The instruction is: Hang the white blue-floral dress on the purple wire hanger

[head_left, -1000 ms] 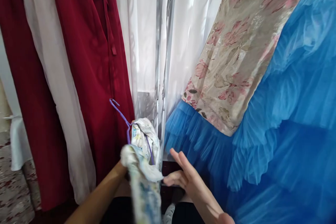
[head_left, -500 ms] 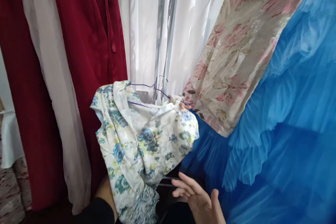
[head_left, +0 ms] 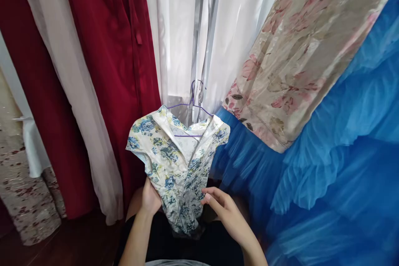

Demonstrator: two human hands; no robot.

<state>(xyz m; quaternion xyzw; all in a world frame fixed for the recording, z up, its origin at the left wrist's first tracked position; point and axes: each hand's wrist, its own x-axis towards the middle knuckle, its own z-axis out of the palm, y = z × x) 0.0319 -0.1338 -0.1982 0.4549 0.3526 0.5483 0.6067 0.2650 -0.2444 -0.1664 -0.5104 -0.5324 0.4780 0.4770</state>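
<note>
A white cap-sleeved blouse (head_left: 168,156) with blue and yellow-green flowers hangs front outward on a thin purple hanger (head_left: 192,99). Its collar is open in a V, and the lower part is gathered and narrow. My left hand (head_left: 151,197) grips the blouse's left side below the armhole; its fingers go behind the cloth. On the opposite side, my right hand (head_left: 222,205) has thumb and fingertips closed on the blouse's edge at about the same height. The hanger's hook is up by a grey metal pole; whether it hangs on something is unclear.
Dark red gowns (head_left: 102,70) and a pale sheer panel (head_left: 75,75) hang at left. Behind are white curtains (head_left: 177,29) and grey metal poles (head_left: 212,20). A beige dress with pink flowers (head_left: 293,62) and a blue tulle gown (head_left: 343,183) fill the right.
The blouse has straightened and now faces me squarely, with the hanger upright. My left hand has come round to its left side. My right hand's spread fingers have closed at its right edge.
</note>
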